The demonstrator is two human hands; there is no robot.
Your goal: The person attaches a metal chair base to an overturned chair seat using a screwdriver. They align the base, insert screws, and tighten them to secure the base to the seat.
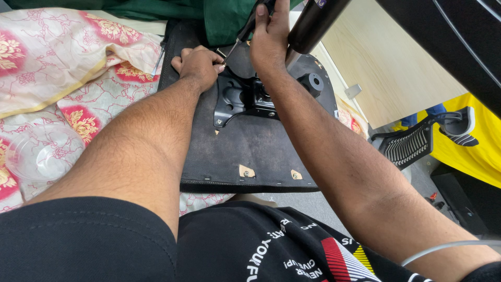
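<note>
Across the bed lies a floral bedsheet [78,112] in cream, red and gold, and on it, upside down, rests an office chair seat [245,151], its black fabric underside facing up and its near edge just beyond the person's lap. Bolted near the far middle of that underside is a black metal tilt mechanism plate [242,96], from which a dark gas-lift cylinder [313,21] rises toward the top edge of the view. Off the right side of the bed, on the floor, a black mesh chair backrest [417,141] lies against yellow cloth. Near the left edge of the bed sits a clear plastic bowl [39,154]. The right hand [269,39] is clenched around the handle of a screwdriver [242,36], whose tip points down at the plate's far left corner. The left hand [198,65] is curled in a loose fist, resting on the seat underside just beside that tip, fingers touching the plate's edge.
</note>
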